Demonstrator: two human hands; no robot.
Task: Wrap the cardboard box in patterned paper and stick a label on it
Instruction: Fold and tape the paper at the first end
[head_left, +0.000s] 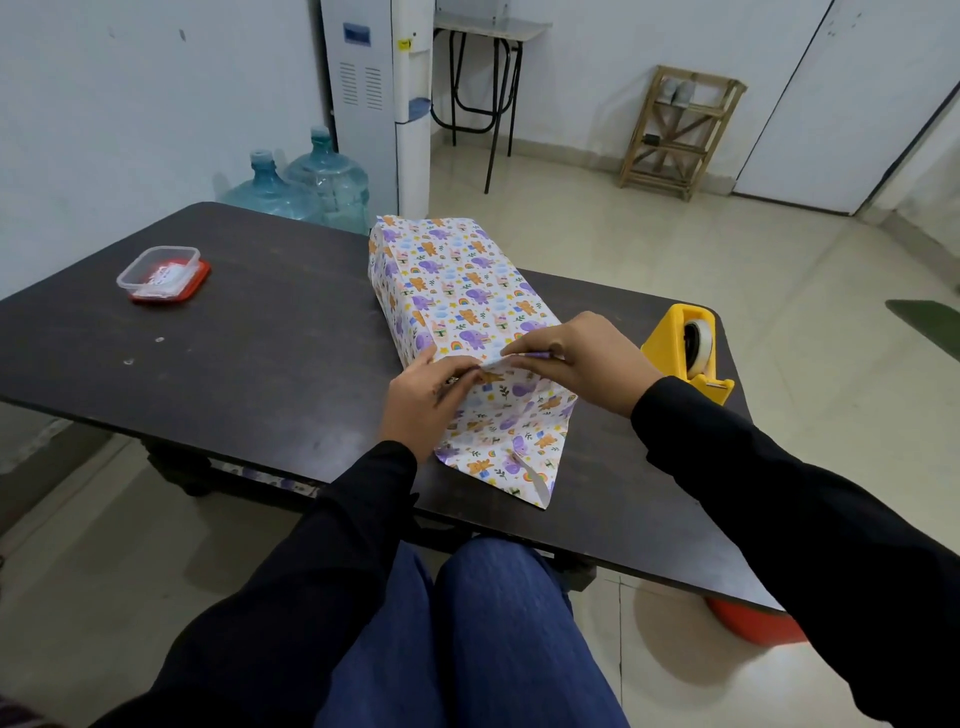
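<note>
Head view: left hand (422, 397) and right hand (579, 358) each pinch the patterned paper (514, 428) at the near top edge of the cardboard box (457, 280). I read its long axis running away from them along the table (249, 364). The tape dispenser (685, 348) sits just outboard of the right hand.

Both sleeved arms reach forward, left hand (423, 402) and right hand (579, 358) close together, fingertips pinching the patterned paper (457, 291).

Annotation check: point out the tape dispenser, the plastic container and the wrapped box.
tape dispenser (665, 343): head view, yellow side wall.
plastic container (158, 269): head view, clear body.
wrapped box (457, 280): head view, patterned top face.
</note>
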